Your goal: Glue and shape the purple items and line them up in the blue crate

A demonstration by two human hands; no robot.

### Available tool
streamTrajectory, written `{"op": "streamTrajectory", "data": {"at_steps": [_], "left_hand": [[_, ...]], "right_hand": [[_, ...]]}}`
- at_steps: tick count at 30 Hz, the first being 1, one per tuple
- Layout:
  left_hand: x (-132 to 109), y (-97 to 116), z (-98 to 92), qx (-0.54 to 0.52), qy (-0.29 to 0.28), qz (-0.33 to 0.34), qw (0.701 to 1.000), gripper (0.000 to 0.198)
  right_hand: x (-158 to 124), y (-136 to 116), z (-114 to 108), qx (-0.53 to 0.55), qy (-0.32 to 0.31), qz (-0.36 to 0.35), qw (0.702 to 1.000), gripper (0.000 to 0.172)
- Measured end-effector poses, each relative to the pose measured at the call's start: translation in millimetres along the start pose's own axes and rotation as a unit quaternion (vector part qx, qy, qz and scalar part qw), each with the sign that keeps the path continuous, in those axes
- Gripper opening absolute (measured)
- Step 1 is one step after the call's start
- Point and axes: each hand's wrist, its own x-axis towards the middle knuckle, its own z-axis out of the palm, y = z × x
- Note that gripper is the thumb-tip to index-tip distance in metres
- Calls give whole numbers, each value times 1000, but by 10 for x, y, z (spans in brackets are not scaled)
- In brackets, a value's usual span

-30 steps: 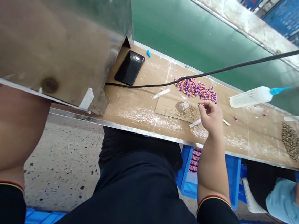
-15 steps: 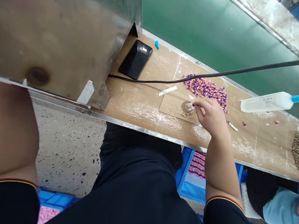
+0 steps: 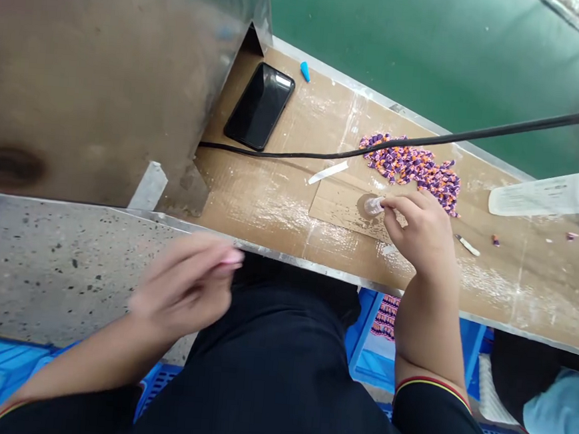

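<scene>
Your left hand (image 3: 184, 285) has risen into view, just off the bench's front edge, with a small pink piece (image 3: 231, 258) held at its blurred fingertips. The two are well apart. Your right hand (image 3: 421, 237) pinches a small clear plastic piece (image 3: 373, 205) over a cardboard sheet (image 3: 337, 211) on the bench (image 3: 270, 205), just beside a heap of purple-and-orange beads (image 3: 411, 165).
</scene>
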Motion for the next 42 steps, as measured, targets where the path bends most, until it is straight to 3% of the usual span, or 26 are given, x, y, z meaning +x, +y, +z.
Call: {"op": "streamTrajectory", "data": {"at_steps": [2, 4, 7, 9, 12, 17, 22, 27, 33, 42], "left_hand": [[60, -58, 308, -20, -59, 14, 998, 26], [200, -103, 692, -112, -149, -80, 979, 23], [490, -168, 1210, -247, -238, -215, 914, 39], [662, -209, 1441, -282, -267, -262, 884, 47], [797, -273, 1632, -279, -287, -293, 869, 49], [757, -421, 1740, -285, -258, -317, 867, 50], [718, -426, 1702, -250, -218, -241, 912, 39], [690, -305, 1633, -279, -242, -282, 885, 43], [652, -326, 1625, -254, -244, -298, 887, 53], [661, -389, 1621, -260, -246, -300, 884, 49]], "right_hand": [[-17, -40, -8, 8, 17, 17, 1000, 13], [-61, -101, 17, 27, 69, 39, 996, 13], [-166, -231, 162, 87, 195, 88, 973, 16], [-235, -331, 327, 136, 274, 122, 944, 18], [-299, -469, 591, 194, 355, 155, 901, 18], [-333, -614, 817, 254, 383, 171, 872, 15], [-334, -675, 834, 293, 342, 175, 875, 18], [-326, -703, 821, 291, 358, 152, 874, 15], [-317, -718, 778, 275, 335, 150, 889, 17], [-300, -703, 775, 241, 354, 144, 892, 16]]}}
